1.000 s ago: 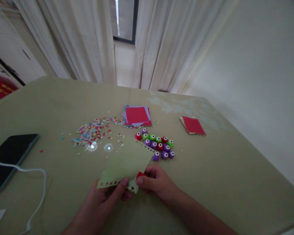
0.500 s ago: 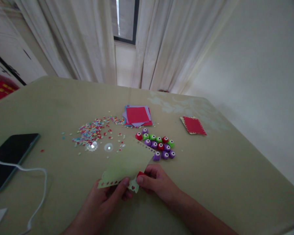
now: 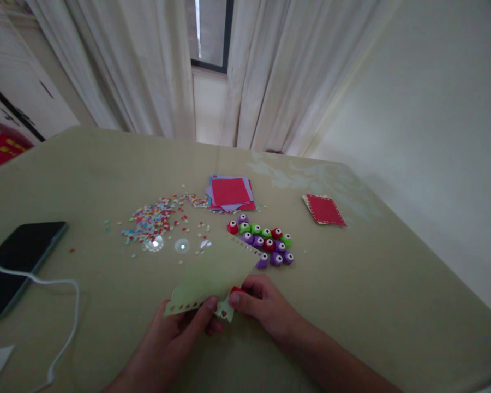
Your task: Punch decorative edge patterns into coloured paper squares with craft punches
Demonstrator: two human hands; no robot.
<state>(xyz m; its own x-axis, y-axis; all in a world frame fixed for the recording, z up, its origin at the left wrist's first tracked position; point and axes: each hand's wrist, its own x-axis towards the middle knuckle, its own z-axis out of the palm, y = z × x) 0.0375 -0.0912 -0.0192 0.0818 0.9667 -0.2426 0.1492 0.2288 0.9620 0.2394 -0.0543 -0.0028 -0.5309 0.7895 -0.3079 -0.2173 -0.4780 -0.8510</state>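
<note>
A sheet of pale green paper (image 3: 213,270) is pinched at its near edge by my left hand (image 3: 188,327), thumb on top. Small punched shapes run along two of its edges, and a heart-shaped hole shows at the near corner. My right hand (image 3: 256,297) is closed around a small red craft punch (image 3: 236,290) at that corner; most of the punch is hidden by the fingers. Just beyond the paper stand several small craft punches (image 3: 269,244) in purple, green and red, grouped close together.
Colourful paper confetti (image 3: 153,218) is spread at left, near clear round discs (image 3: 182,245). Behind lies a stack of coloured paper squares (image 3: 230,192); at right, a red punched-edge square (image 3: 325,209) tops another stack. A phone (image 3: 20,262) with a white cable (image 3: 77,311) lies at far left.
Both hands keep almost the same pose on the paper and the red craft punch. The whole view has shifted very slightly.
</note>
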